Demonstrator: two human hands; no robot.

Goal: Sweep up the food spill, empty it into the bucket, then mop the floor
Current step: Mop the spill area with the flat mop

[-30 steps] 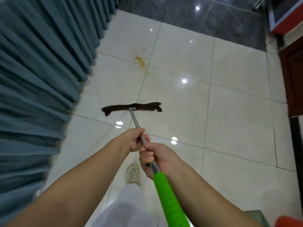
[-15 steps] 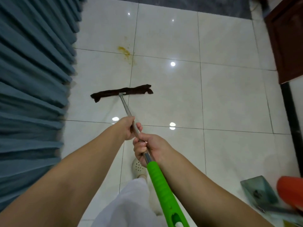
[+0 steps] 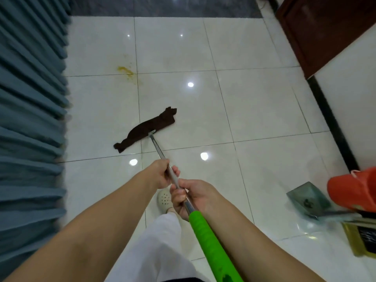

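Note:
A mop with a dark brown cloth head [image 3: 145, 129] lies flat on the white tiled floor. Its metal pole [image 3: 157, 148] runs back to a green grip [image 3: 207, 237]. My left hand [image 3: 161, 174] grips the metal pole further down. My right hand [image 3: 190, 195] grips it just above the green grip. A yellow food stain [image 3: 126, 71] marks the tiles beyond the mop head, near a tile joint. An orange bucket [image 3: 354, 190] stands at the right edge, with a teal dustpan [image 3: 307, 200] beside it.
Blue-grey curtains [image 3: 30, 119] hang along the whole left side. A dark wooden door [image 3: 325, 27] and a white wall with a black skirting [image 3: 333, 123] bound the right. A yellow-framed object [image 3: 358, 239] lies by the bucket. My shoe [image 3: 164, 199] is below my hands.
The mop head has turned from level to slanted, its right end now further away. The view has swung right, bringing the bucket and dustpan further into sight. Both hands keep their grip.

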